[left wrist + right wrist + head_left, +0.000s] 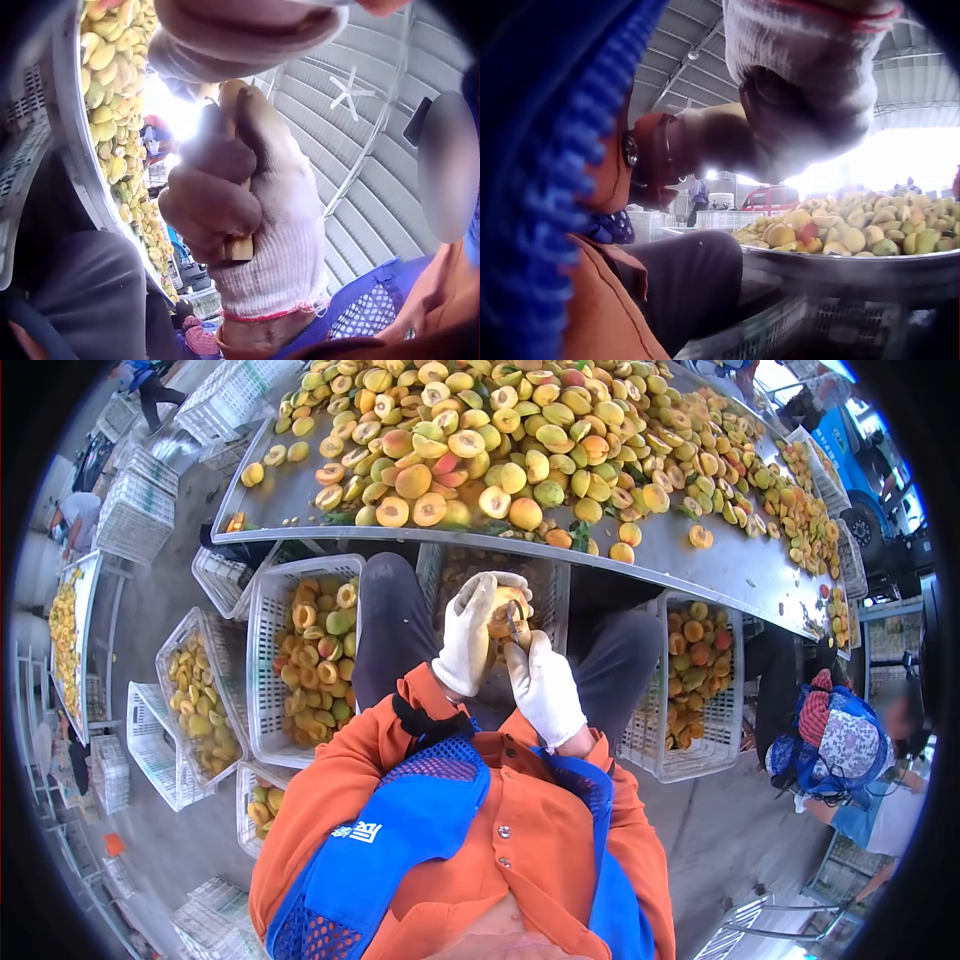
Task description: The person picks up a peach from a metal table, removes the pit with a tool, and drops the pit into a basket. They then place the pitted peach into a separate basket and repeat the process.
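Gripping fruit [498,622] with left hand [468,635], knife [240,249] with right hand [546,688], centre of head view; likely cutting it open; next, probably turn fruit steadily against knife.

Right hand [546,688]: gloved, fingers [210,206] curled | left hand [470,630]: gloved, cupped

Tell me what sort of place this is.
Probably a produce-processing shed: a table heaped with fruit, much of it halved, crates of fruit near it, and a ribbed roof overhead.
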The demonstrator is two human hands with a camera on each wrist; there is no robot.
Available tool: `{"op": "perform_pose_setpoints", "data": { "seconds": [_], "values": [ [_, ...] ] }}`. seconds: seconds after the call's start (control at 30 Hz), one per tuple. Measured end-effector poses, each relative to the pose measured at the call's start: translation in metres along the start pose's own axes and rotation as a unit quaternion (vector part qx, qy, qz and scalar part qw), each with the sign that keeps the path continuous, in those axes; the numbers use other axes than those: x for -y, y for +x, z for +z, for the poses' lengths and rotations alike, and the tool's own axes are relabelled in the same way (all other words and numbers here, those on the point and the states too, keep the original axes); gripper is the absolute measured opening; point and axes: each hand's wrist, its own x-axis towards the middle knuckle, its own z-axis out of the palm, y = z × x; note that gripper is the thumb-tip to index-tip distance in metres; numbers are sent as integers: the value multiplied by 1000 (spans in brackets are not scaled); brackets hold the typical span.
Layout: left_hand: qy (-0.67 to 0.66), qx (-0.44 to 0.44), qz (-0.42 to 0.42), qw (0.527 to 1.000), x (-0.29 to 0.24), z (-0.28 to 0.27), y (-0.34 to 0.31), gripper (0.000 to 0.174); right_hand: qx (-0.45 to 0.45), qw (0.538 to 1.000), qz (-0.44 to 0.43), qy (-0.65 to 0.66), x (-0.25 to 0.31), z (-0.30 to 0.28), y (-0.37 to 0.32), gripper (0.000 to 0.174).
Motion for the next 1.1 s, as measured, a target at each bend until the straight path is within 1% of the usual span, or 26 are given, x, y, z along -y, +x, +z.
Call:
{"op": "perform_pose_setpoints", "data": {
  "seconds": [0.1, 0.17, 0.2, 0.3, 0.37, 0.47, 0.53, 0.57, 0.63, 0.67, 0.77, 0.83, 0.87, 0.9, 0.93, 0.97, 1.03, 1.07, 1.1],
  "values": [
    [5, -12, 51, 999, 2, -3, -3, 38, 4, 1000, 2, 4, 4, 9, 0, 18],
    [-13, -21, 41, 999, -3, -6, -4, 35, 23, 1000, 3, 8, 4, 13, 1, 14],
    [-22, -27, 36, 999, -5, -8, -5, 34, 47, 999, 4, -10, 5, 13, 2, 15],
    [31, -47, 36, 998, -6, -19, -1, 34, 109, 993, 5, -45, 6, 9, 8, 16],
    [24, -57, 37, 997, -6, -20, 0, 33, 143, 989, 2, -46, 9, 7, 12, 18],
    [31, -57, 43, 997, -9, -22, 3, 33, 78, 993, -39, 76, 0, 23, 9, 21],
    [25, -45, 56, 997, -15, -21, 1, 35, 139, 969, 89, 184, 4, 21, 10, 21],
    [36, -37, 77, 996, -13, -22, 3, 39, 168, 945, 145, 243, 8, 18, 12, 21],
    [62, -21, 117, 991, -10, -24, 6, 47, 208, 876, 256, 353, 19, 6, 18, 21],
    [69, -18, 95, 993, -12, -26, 5, 53, 225, 830, 306, 408, 22, 3, 20, 22],
    [30, -6, 69, 997, -16, -27, 6, 53, 229, 832, 313, 398, 22, 6, 21, 23],
    [39, -21, 45, 998, -20, -28, 3, 49, 198, 908, 221, 296, 17, 15, 16, 23],
    [53, -24, 38, 998, -22, -30, 3, 46, 181, 937, 172, 243, 14, 21, 15, 23],
    [67, -26, 32, 997, -24, -32, 2, 44, 157, 961, 114, 199, 13, 25, 14, 23],
    [52, -33, 23, 998, -24, -31, 2, 41, 130, 978, 55, 154, 13, 28, 13, 23],
    [58, -39, 15, 997, -25, -32, 2, 41, 101, 989, -4, 107, 13, 30, 13, 24],
    [69, -49, -2, 996, -24, -35, 2, 40, 113, 988, -1, 108, 15, 30, 14, 24],
    [71, -51, 26, 996, -23, -35, 1, 40, 120, 987, 0, 109, 16, 30, 14, 25],
    [74, -54, 54, 994, -21, -36, 0, 39, 171, 962, 97, 187, 20, 27, 17, 22]
  ]
}}
